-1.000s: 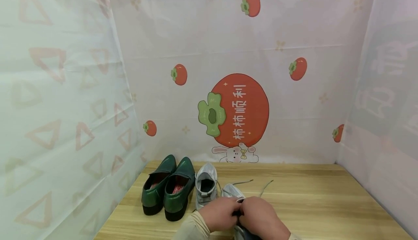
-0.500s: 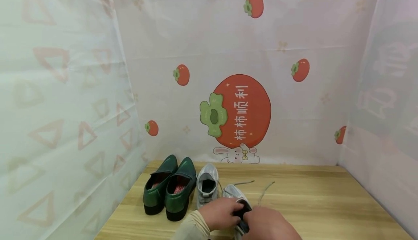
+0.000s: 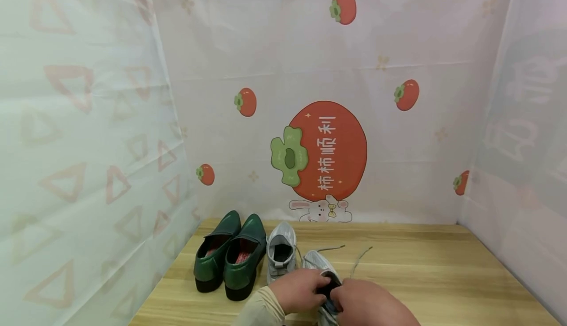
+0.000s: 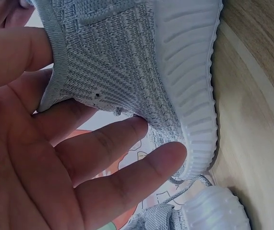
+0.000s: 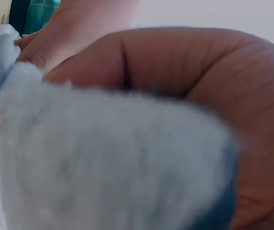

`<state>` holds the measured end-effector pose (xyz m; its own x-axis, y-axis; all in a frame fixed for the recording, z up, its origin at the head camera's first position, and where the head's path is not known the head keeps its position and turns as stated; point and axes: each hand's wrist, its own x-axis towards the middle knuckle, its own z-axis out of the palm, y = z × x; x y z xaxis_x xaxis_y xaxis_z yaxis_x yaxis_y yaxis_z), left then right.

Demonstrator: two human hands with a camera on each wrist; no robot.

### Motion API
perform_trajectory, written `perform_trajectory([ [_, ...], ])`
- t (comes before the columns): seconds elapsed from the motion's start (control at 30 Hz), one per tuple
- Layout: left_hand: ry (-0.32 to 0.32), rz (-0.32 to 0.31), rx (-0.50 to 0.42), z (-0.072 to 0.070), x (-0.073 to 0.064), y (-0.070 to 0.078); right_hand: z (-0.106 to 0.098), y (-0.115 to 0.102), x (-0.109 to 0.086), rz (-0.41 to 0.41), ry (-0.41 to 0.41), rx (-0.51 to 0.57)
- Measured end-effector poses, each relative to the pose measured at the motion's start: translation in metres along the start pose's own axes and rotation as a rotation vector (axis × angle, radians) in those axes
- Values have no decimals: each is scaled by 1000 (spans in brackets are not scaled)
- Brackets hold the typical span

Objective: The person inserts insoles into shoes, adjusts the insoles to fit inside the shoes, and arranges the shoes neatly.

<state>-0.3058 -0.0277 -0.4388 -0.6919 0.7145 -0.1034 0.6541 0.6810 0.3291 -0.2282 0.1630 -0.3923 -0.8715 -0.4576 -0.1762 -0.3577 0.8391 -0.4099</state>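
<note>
A grey knit sneaker (image 3: 313, 260) with a white ridged sole stands at the front of the wooden surface. My left hand (image 3: 298, 290) grips its collar; in the left wrist view the other fingers of the left hand (image 4: 98, 167) lie along the knit side. Just behind the shoe's opening, my right hand (image 3: 369, 304) pinches a flat, fuzzy white piece that looks like an insole (image 5: 108, 153), with a blue edge. It is blurred in the right wrist view, and its far end is not clear. The hands hide part of the sneaker.
The matching grey sneaker (image 3: 280, 241) stands just to the left. Beyond it are two green loafers (image 3: 243, 262), side by side. Loose shoelaces (image 3: 362, 256) lie on the wooden surface (image 3: 425, 267). Printed cloth walls (image 3: 266, 30) enclose the back and sides.
My right hand has drawn back from the left hand, toward the lower right, uncovering the dark shoe opening. The left hand stays on the collar. The head view has shifted slightly.
</note>
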Motion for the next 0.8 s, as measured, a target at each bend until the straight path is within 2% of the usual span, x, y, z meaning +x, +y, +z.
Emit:
perform_trajectory([
  [0.17, 8, 41, 2, 1, -1, -1, -3, 11, 7, -38, -36, 161],
  [0.3, 16, 65, 21, 2, -2, -1, 0, 16, 16, -4, -23, 230],
  [0.5, 16, 74, 23, 4, -2, 0, 18, 6, 19, 12, 124, 71],
  [0.7, 12, 69, 50, 3, -2, 0, 25, -6, 16, 126, 70, -9],
  [0.8, 34, 92, 84, 3, -2, 1, 27, -7, 18, 132, 86, -27],
])
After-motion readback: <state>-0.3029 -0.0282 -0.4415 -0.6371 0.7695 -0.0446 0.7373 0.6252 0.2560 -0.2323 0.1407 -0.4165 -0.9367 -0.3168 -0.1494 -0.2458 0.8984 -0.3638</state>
